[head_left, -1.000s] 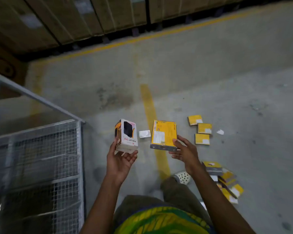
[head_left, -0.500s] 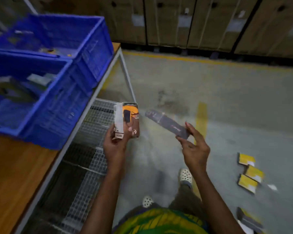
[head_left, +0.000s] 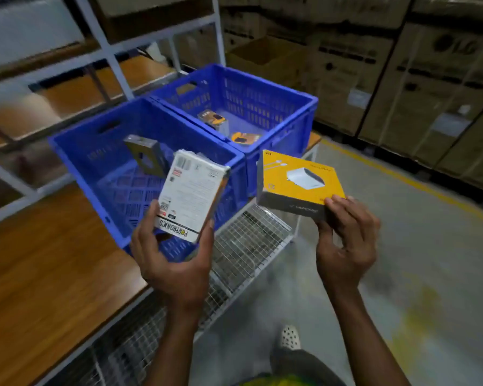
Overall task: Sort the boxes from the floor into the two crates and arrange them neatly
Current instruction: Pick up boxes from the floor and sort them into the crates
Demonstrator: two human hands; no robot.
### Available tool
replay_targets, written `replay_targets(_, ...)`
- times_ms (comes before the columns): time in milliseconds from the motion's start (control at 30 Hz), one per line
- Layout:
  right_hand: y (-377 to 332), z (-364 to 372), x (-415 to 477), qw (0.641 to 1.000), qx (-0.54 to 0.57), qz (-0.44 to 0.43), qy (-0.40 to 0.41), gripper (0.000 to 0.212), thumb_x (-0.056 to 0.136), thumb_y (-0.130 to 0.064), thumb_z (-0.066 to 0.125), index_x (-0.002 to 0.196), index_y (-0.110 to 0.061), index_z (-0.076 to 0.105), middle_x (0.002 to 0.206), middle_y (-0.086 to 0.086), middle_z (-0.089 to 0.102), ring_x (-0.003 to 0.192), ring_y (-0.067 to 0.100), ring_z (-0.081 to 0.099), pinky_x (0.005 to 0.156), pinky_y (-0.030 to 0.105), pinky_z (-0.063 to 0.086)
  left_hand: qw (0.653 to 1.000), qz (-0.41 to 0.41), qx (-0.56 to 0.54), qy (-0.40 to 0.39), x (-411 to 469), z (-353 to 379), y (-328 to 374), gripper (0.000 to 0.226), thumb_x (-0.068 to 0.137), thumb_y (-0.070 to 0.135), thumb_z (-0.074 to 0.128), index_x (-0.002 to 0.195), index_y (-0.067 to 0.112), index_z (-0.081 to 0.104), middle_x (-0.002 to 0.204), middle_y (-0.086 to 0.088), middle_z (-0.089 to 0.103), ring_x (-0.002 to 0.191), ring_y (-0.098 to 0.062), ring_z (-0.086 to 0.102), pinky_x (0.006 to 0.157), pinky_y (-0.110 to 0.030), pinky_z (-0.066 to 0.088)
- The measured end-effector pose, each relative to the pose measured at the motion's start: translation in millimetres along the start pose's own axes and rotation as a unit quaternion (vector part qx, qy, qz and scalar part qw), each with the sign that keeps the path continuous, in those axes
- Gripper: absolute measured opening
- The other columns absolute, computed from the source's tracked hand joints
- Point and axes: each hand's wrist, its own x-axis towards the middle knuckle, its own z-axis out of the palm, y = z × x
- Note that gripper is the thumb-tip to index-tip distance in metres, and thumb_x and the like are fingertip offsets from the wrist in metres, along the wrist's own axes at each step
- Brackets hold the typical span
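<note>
My left hand (head_left: 173, 263) grips a white box (head_left: 191, 193) with its printed back facing me, held in front of the near blue crate (head_left: 76, 151). My right hand (head_left: 346, 240) holds a flat yellow box (head_left: 299, 182) by its near corner, to the right of both crates. The near crate has a grey box (head_left: 147, 153) leaning inside. The far blue crate (head_left: 290, 107) holds two orange-and-white boxes (head_left: 215, 119) on its floor. Both crates stand on a wooden table (head_left: 39, 274).
A white wire-mesh frame (head_left: 240, 246) runs under the table edge. White metal shelving (head_left: 109, 45) stands behind the crates. Large cardboard cartons (head_left: 402, 73) line the wall at the right behind a yellow floor line. My shoe (head_left: 290, 337) is on the concrete floor.
My view has swung from the floor up to the table and crates. Both hands have carried their boxes up toward the crates; the yellow box has turned face up.
</note>
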Motion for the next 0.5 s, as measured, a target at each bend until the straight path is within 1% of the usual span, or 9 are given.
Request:
replay_targets(67,10.0,24.3,22.8,0.999,0.029,-0.009,-0.022,0.033,0.084,0.011,0.075,0.115,-0.002,0.071,0.118,0.013,0.067,0.112,0.035,0.064,0.101,0.048,0.047,0.999,-0.012,0.013,0.043,25.2,9.4,-2.6,0.077,0.079,0.040,0.086,0.143,0.012,0.052,0.135,-0.002,0.057,0.117,-0.035,0.058,0.088,-0.059,0.051)
replay_targets(133,18.3,47.8,40.8,0.996,0.069,-0.026,-0.043,0.029,0.089,0.007,0.071,0.117,0.000,0.071,0.121,0.010,0.066,0.113,0.032,0.064,0.095,0.055,0.049,0.996,-0.033,0.022,0.079,47.5,19.5,-4.5,0.077,0.079,0.042,0.085,0.143,0.014,0.051,0.133,0.002,0.057,0.114,-0.030,0.059,0.089,-0.055,0.052)
replay_targets(167,19.7,60.7,49.3,0.994,0.090,-0.037,-0.049,0.027,0.090,0.005,0.071,0.117,0.000,0.071,0.122,0.008,0.065,0.113,0.031,0.063,0.093,0.057,0.049,0.994,-0.044,0.019,0.099,57.0,24.1,-3.9,0.077,0.080,0.042,0.085,0.142,0.012,0.051,0.133,-0.002,0.057,0.113,-0.026,0.059,0.089,-0.050,0.053)
replay_targets(233,16.6,88.4,64.2,0.988,0.126,-0.057,-0.071,0.028,0.089,0.004,0.073,0.117,0.001,0.072,0.122,0.008,0.065,0.113,0.030,0.063,0.094,0.055,0.048,0.989,-0.062,0.016,0.134,71.7,29.5,-1.4,0.077,0.080,0.042,0.085,0.141,0.009,0.052,0.133,-0.008,0.058,0.115,-0.021,0.059,0.089,-0.038,0.054)
replay_targets(267,13.5,103.3,69.5,0.983,0.145,-0.067,-0.088,0.028,0.089,0.005,0.073,0.116,0.001,0.072,0.122,0.009,0.066,0.113,0.031,0.063,0.096,0.054,0.048,0.986,-0.070,0.017,0.151,76.7,30.9,-1.0,0.077,0.080,0.042,0.085,0.140,0.008,0.052,0.134,-0.009,0.059,0.117,-0.020,0.059,0.089,-0.037,0.054)
replay_targets(333,3.5,133.1,75.7,0.971,0.183,-0.085,-0.127,0.033,0.086,0.009,0.073,0.117,-0.001,0.073,0.121,0.011,0.067,0.112,0.033,0.063,0.099,0.052,0.046,0.980,-0.088,0.012,0.181,83.7,33.9,-2.7,0.076,0.079,0.042,0.086,0.139,0.008,0.054,0.133,-0.009,0.061,0.120,-0.021,0.061,0.092,-0.045,0.055)
replay_targets(400,-10.0,163.0,77.2,0.956,0.215,-0.099,-0.176,0.047,0.077,0.020,0.070,0.118,-0.003,0.073,0.121,0.009,0.068,0.110,0.036,0.062,0.103,0.050,0.044,0.975,-0.108,-0.003,0.196,90.0,38.1,-5.2,0.076,0.077,0.042,0.087,0.137,0.009,0.056,0.131,-0.009,0.064,0.118,-0.022,0.064,0.091,-0.051,0.055)
replay_targets(467,-22.8,192.6,78.2,0.943,0.230,-0.099,-0.220,0.058,0.069,0.026,0.066,0.119,-0.004,0.073,0.120,0.009,0.068,0.109,0.038,0.061,0.102,0.047,0.043,0.969,-0.129,-0.015,0.213,97.4,42.5,-8.3,0.077,0.076,0.042,0.088,0.137,0.008,0.056,0.130,-0.009,0.065,0.115,-0.021,0.066,0.091,-0.049,0.057)
replay_targets(500,-28.4,205.8,79.2,0.937,0.236,-0.099,-0.238,0.059,0.069,0.026,0.064,0.118,-0.004,0.073,0.120,0.010,0.067,0.109,0.039,0.060,0.101,0.046,0.043,0.965,-0.137,-0.018,0.225,101.1,43.3,-9.7,0.077,0.076,0.041,0.088,0.136,0.007,0.055,0.130,-0.010,0.065,0.115,-0.020,0.067,0.091,-0.047,0.057)
